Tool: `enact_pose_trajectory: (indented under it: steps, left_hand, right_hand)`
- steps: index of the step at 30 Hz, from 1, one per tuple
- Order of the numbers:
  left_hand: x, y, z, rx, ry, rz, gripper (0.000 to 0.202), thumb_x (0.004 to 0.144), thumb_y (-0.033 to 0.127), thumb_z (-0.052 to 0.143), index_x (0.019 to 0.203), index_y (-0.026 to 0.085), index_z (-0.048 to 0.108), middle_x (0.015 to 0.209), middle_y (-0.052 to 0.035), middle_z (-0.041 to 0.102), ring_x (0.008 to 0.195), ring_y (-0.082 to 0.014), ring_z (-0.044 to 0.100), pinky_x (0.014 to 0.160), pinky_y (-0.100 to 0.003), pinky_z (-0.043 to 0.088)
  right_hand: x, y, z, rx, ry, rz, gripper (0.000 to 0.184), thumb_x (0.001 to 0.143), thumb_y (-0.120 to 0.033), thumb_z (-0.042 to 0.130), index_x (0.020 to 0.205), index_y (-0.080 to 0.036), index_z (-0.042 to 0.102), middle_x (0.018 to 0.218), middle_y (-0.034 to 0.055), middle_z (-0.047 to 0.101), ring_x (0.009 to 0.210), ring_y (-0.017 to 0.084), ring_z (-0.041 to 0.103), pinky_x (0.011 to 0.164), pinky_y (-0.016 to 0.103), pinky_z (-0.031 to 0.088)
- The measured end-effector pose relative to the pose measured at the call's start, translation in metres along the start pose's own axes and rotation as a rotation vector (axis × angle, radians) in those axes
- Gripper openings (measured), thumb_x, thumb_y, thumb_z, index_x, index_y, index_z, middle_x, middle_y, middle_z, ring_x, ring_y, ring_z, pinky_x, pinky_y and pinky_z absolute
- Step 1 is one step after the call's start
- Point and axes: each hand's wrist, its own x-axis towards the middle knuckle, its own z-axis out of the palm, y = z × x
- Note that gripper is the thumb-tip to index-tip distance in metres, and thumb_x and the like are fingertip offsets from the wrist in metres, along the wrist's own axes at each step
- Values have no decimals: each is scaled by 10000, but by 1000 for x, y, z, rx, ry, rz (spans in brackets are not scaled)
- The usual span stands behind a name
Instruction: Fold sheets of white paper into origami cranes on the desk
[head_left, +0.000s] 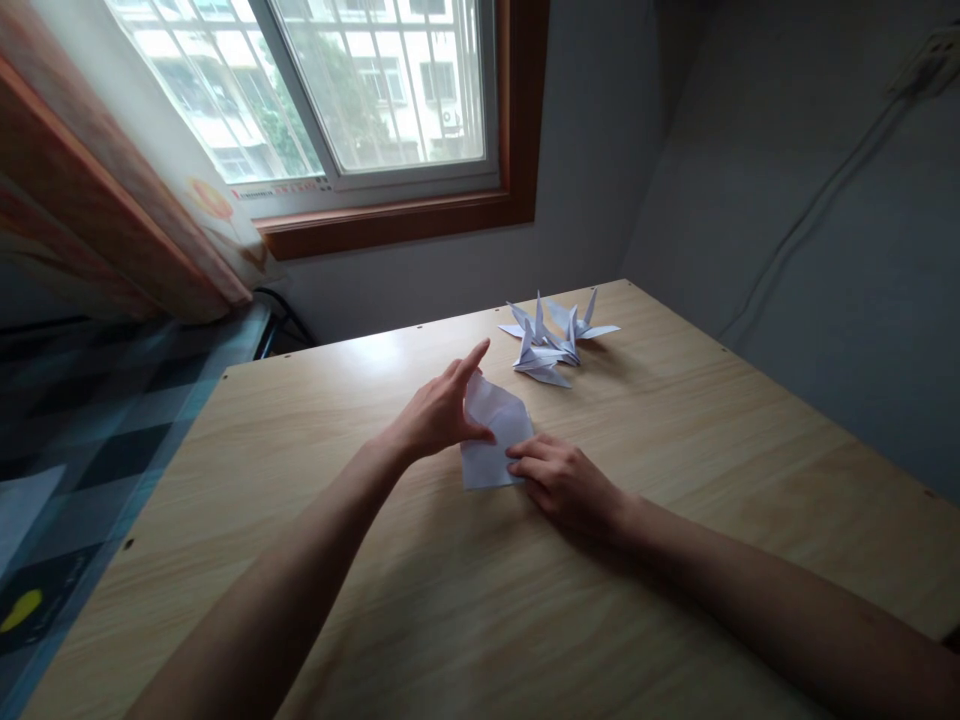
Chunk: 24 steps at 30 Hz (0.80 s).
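Note:
A small white folded sheet of paper (491, 462) lies on the wooden table, its upper part bent up off the surface. At its left edge is my left hand (437, 408), thumb on top of the sheet and index finger raised; the other fingers are partly hidden behind the paper. My right hand (566, 482) grips the lower right edge, its fingertips curled onto the sheet. Just beyond the paper stands a cluster of several folded white paper cranes (541, 350), with pointed wings and necks sticking up. Neither hand touches them.
The pale wooden table (697, 430) ends at a back edge near the wall. To the left, a dark checked surface (97, 430) carries a white sheet (26, 510). A barred window (390, 90) and a curtain (127, 150) are behind; a cable (810, 220) runs down the right wall.

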Motion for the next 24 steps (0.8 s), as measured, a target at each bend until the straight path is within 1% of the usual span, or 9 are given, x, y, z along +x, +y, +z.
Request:
enact_pose_trajectory:
  steps: [4,8,11,13,16,19,21,22,24]
  left_hand:
    - [0,-5,21,-232,186,-162,1317,522,310,910,1526,292,57,1069,-61,564,675,-129,521,684,-337,529]
    - [0,2,37,-378,328,-293,1224,574,240,887,1509,333,104,1029,-31,539,614,-102,500,623,-304,512]
    - [2,13,44,-332,455,-365,1175,588,231,883,1497,314,143,1000,-24,539,620,-109,515,632,-300,503]
    - [4,19,45,-207,545,-369,1091,632,236,859,1484,301,181,1020,-37,552,689,-143,552,684,-321,502]
    - [4,23,44,10,581,-310,856,779,307,745,1466,272,235,1055,-69,568,802,-202,580,728,-357,496]
    - [-10,25,38,213,620,-200,714,855,418,645,1436,225,278,1091,-115,557,883,-244,581,743,-386,498]
    - [-29,31,34,369,651,-5,585,864,401,629,1362,244,366,1098,-118,560,957,-261,569,822,-422,481]
    - [-40,35,32,413,628,131,482,869,345,623,1301,268,421,1047,-93,580,923,-244,576,820,-413,477]
    - [-61,46,31,418,488,390,333,871,236,599,1186,280,499,935,-45,617,841,-207,591,762,-368,476]
  right_hand:
    - [1,-1,-1,20,-10,9,220,774,-2,570,872,-166,678,1071,89,708,970,219,631,889,343,520]
    - [0,-1,0,40,4,13,210,787,0,563,861,-169,664,1055,92,706,980,209,624,888,332,514]
    - [0,-2,1,29,-2,2,202,791,-5,561,855,-171,657,1048,91,704,969,206,622,888,331,510]
    - [0,-2,1,18,-9,1,204,783,-3,564,859,-170,655,1050,92,701,968,209,618,895,336,507]
    - [0,-4,0,4,-13,11,199,791,-13,557,874,-162,659,1056,95,696,964,215,611,901,348,508]
    - [1,-6,-2,-8,-32,14,212,797,-39,552,926,-153,674,1064,99,690,964,229,602,902,368,511]
    - [1,-7,-3,-11,-44,17,235,807,-68,556,990,-150,677,1077,103,683,982,239,590,919,387,505]
    - [1,-8,-2,-9,-48,22,236,817,-85,558,1010,-148,678,1084,106,678,997,243,582,934,395,498]
    - [2,-10,-1,-3,-59,47,220,834,-118,565,1020,-141,680,1109,117,667,1037,254,562,965,407,483]
